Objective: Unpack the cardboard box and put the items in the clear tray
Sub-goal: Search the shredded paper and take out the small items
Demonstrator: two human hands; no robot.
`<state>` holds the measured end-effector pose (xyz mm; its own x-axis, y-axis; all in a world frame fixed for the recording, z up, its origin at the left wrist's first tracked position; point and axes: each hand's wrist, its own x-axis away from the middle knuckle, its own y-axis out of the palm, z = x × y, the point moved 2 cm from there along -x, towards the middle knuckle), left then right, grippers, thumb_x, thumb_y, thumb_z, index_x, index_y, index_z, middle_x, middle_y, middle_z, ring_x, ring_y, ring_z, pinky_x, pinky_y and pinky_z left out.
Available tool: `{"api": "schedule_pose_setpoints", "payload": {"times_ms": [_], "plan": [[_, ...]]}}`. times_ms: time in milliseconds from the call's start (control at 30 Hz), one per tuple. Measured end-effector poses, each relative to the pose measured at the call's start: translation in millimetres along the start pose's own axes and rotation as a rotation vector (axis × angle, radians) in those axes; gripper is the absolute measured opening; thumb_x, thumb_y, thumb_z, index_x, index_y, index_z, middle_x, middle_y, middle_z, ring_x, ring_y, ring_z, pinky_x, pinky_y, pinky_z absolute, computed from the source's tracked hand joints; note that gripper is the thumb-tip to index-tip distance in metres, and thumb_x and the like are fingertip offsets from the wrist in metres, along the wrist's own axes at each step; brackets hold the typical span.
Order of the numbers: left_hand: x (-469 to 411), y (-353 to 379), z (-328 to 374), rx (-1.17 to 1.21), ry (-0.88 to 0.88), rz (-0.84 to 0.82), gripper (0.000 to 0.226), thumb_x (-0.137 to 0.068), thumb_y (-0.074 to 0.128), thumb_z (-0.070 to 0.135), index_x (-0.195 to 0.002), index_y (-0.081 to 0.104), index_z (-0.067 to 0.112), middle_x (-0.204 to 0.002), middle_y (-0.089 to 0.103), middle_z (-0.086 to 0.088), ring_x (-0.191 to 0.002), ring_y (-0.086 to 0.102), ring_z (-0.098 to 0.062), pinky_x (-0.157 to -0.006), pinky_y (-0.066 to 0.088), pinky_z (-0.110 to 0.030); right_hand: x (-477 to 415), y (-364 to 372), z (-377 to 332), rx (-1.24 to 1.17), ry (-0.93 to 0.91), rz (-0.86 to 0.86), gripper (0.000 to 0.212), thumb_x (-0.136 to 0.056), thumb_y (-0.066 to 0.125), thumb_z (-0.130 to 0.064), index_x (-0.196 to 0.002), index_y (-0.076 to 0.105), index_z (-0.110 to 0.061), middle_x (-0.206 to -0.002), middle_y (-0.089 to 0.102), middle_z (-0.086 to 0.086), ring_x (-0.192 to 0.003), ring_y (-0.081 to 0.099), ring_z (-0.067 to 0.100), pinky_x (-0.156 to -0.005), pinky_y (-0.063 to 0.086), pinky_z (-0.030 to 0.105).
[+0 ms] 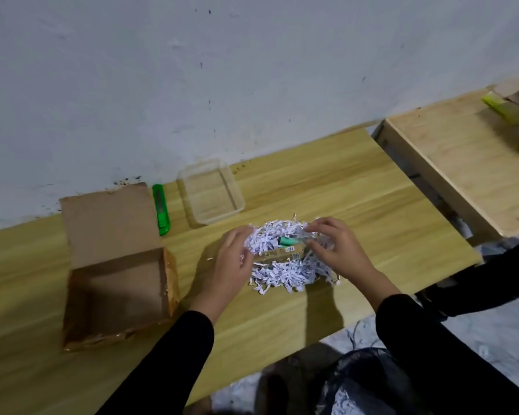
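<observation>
On wooden table [327, 187], both hands' spread fingers [321, 226] touch shredded paper [282, 274].

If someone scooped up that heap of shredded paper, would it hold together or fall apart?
Probably fall apart: the shredded paper is loose strips, with stray bits already on the table. It looks light and floppy, so both hands, left hand and right hand, cupping its sides seems wise.

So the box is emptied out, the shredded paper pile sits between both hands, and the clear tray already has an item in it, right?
Not quite. The head view shows the clear tray has nothing in it yet. The rest holds: the cardboard box is emptied out, and the shredded paper pile sits between the left hand and right hand, with a teal item showing in it.
</observation>
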<state>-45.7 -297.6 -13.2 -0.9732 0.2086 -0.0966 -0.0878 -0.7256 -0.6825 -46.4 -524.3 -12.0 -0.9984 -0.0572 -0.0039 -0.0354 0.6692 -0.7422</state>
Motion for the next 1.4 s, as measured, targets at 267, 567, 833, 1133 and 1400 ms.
{"api": "schedule_pose_setpoints", "payload": {"times_ms": [267, 567, 833, 1133, 1400], "plan": [[-1.9, 22.6, -25.7, -0.27, 0.024, -0.382, 0.073, -0.091, 0.04, 0.057, -0.149, 0.013, 0.024, -0.157, 0.011, 0.008, -0.145, 0.006, -0.01, -0.115, 0.009, -0.027, 4.0, 13.3, 3.8, 0.005, 0.056, -0.134, 0.033, -0.093, 0.052, -0.027, -0.124, 0.058, -0.015, -0.126, 0.058, 0.005, -0.115, 0.052, 0.018, -0.096, 0.04, 0.027], [11.8, 18.8, -50.5, -0.317, -0.049, -0.308, 0.088, -0.084, 0.05, 0.061, -0.15, 0.008, 0.021, -0.159, 0.001, 0.007, -0.146, -0.007, -0.012, -0.12, 0.006, -0.034, 15.0, -13.4, 14.8, 0.058, 0.102, 0.031, 0.028, -0.086, 0.06, -0.009, -0.113, 0.065, -0.012, -0.12, 0.058, 0.012, -0.108, 0.055, 0.025, -0.09, 0.041, 0.028], [14.4, 20.6, -52.3, -0.305, -0.066, -0.267, 0.09, -0.083, 0.052, 0.06, -0.15, 0.01, 0.017, -0.159, 0.004, 0.003, -0.146, -0.006, -0.014, -0.12, 0.004, -0.032, -4.1, 12.6, -37.9, 0.124, -0.152, -0.098, 0.022, -0.082, 0.064, -0.009, -0.103, 0.068, -0.011, -0.098, 0.063, 0.01, -0.09, 0.056, 0.023, -0.079, 0.047, 0.033], [19.1, 22.4, -57.8, -0.337, -0.103, -0.249, 0.095, -0.081, 0.051, 0.065, -0.15, 0.005, 0.02, -0.159, 0.002, 0.004, -0.146, -0.008, -0.016, -0.119, 0.001, -0.033, -19.4, 36.8, -46.7, 0.383, -0.166, -0.303, 0.039, -0.076, 0.069, -0.021, -0.113, 0.06, -0.013, -0.112, 0.057, 0.007, -0.109, 0.045, 0.026, -0.091, 0.043, 0.038], [19.2, 20.8, -57.6, -0.312, -0.128, -0.231, 0.099, -0.078, 0.052, 0.068, -0.15, 0.004, 0.019, -0.159, 0.002, 0.004, -0.146, -0.005, -0.016, -0.119, 0.002, -0.034, -16.4, 39.7, -46.9, 0.292, -0.151, -0.217, 0.033, -0.075, 0.069, -0.015, -0.108, 0.065, -0.008, -0.106, 0.068, 0.01, -0.101, 0.049, 0.029, -0.087, 0.045, 0.039]]}}
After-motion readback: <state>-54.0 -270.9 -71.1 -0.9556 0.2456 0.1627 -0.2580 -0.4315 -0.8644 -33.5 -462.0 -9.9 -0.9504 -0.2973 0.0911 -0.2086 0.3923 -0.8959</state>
